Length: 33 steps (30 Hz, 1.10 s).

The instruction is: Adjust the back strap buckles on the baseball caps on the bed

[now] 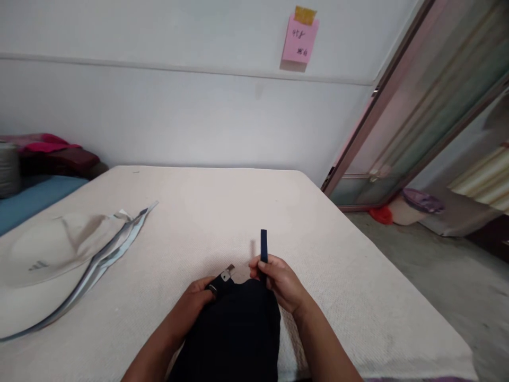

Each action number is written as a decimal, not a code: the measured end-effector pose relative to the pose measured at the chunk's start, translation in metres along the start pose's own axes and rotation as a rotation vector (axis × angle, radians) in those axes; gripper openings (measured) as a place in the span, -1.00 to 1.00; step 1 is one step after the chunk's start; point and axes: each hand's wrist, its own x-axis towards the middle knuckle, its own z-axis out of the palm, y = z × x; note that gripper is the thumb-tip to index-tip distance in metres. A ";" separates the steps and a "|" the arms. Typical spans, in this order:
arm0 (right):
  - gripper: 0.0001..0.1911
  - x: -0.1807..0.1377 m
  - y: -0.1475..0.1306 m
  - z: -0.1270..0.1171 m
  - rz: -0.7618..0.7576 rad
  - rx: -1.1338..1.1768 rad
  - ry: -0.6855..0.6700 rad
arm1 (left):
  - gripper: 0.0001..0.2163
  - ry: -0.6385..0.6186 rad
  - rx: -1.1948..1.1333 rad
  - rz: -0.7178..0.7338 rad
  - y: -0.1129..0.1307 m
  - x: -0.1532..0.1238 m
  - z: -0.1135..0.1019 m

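A dark navy cap (238, 329) lies low in the middle of the view, its near part cut off by the bottom edge. My left hand (199, 294) is closed on the cap's left side, beside a small metal buckle (226, 274) that sticks up and right. Between the thumb and fingers of my right hand (280, 278), the cap's narrow strap (264, 245) is pinched, its free end pointing up. A curved edge of the cap runs between the two hands. Strap and buckle are apart.
Several pale caps (43, 265) lie nested on the white-covered table (222, 212) to the left. A white wall with a pink note (301, 38) stands behind. Bundled cloth (51, 151) is at far left. A lined bin (413, 207) stands on the floor at right.
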 end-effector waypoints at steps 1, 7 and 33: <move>-0.79 0.001 0.000 -0.002 -0.002 0.014 0.007 | -0.68 -0.008 0.012 0.002 0.001 -0.001 0.001; -0.61 0.003 0.001 0.005 0.015 -0.057 -0.020 | -0.79 -0.013 0.000 0.042 0.009 -0.007 0.010; -0.86 0.000 0.003 0.005 -0.082 0.329 -0.181 | -0.88 -0.015 -0.362 0.099 0.005 -0.006 0.014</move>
